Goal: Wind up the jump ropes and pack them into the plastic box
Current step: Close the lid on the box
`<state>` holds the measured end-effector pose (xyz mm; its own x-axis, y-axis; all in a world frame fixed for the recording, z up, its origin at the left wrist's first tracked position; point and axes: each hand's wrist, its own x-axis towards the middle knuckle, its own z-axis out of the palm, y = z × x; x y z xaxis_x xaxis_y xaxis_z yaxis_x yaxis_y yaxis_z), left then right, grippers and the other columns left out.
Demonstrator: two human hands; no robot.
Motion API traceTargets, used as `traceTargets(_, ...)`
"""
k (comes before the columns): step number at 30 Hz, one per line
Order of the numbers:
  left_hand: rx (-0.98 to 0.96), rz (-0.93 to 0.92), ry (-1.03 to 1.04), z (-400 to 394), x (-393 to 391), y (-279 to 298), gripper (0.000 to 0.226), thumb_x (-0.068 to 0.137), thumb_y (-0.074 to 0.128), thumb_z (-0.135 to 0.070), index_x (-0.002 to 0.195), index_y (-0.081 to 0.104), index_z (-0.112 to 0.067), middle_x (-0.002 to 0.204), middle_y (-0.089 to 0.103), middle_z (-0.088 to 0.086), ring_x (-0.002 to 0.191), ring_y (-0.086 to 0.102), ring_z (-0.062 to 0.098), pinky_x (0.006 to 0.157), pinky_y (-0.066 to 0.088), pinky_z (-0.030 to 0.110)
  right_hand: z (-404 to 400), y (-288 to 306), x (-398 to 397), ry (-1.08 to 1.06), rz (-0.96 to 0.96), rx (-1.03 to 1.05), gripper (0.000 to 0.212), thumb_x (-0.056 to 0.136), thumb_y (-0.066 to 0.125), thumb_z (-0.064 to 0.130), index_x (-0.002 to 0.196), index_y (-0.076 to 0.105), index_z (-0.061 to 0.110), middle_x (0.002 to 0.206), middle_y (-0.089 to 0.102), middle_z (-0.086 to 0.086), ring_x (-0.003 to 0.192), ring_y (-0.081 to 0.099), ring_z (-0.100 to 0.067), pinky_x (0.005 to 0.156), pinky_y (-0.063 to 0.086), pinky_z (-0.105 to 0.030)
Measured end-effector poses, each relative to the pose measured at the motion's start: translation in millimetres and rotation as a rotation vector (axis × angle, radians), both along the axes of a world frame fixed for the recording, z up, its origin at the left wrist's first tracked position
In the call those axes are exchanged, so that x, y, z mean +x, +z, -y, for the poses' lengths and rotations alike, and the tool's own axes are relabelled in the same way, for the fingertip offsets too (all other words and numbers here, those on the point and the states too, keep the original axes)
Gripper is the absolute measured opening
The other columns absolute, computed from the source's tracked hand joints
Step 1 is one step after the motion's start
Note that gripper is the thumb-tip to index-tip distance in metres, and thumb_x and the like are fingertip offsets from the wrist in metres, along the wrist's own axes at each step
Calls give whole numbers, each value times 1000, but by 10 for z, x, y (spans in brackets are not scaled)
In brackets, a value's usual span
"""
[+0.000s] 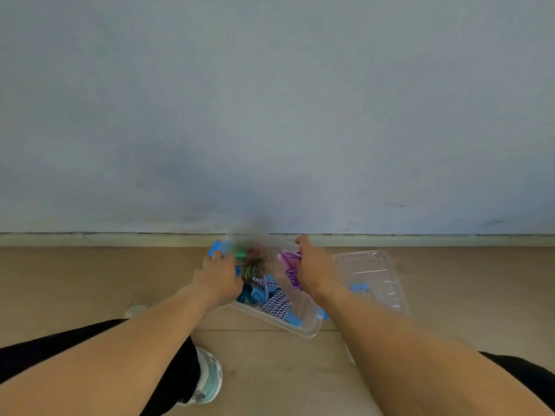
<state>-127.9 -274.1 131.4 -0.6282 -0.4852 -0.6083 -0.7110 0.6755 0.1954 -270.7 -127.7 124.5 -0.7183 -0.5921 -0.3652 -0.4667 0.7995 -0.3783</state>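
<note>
Head view, only angle there is: the plastic box sits on the wood floor just below centre of the frame, close to the baseboard, and it looks pretty much packed. Inside I can make out a blue-and-white striped rope in the near part, a purple rope toward the right side, and a blurry green/red bundle at the far end.

The left hand has its fingers curled over the box's left edge, next to the blue latch. The right hand is hooked over the far right rim, right on top of the purple coils; can't tell if it's pinching rope or just plastic. The clear lid lies flat on the floor, touching the box's right side.

What could go wrong, I reckon: the box looks tilted or mid-slide, so the loose coils could spring open and spill over the low wall. That purple loop near the rim could also get trapped under the lid and stop the latches from closing. A shoe is at the lower left, well clear.
</note>
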Motion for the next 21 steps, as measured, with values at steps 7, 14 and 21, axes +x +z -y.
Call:
traceTargets(7,-67,-88,-51,18,349,-589,86,96,52,-47,156,-6,-28,161,-1,12,150,6,33,118,24,47,326,-266,41,167,-139,365,21,97,52,9,110,68,14,107,69,-2,97,65,-21,72,42,-28)
traceTargets(14,-94,-81,-97,18,336,-641,97,86,58,-63,156,3,-26,159,-6,14,148,2,35,118,20,46,299,-399,-93,19,56,90,24,90,56,8,113,60,13,107,66,-6,98,61,-26,82,50,-35)
traceTargets(21,-115,-71,-28,-105,267,-632,79,89,61,-55,151,25,-23,159,-2,15,148,3,36,117,24,46,-725,-152,-589,-399,5,-7,12,89,53,10,96,61,17,90,64,-2,80,55,-19,71,42,-26)
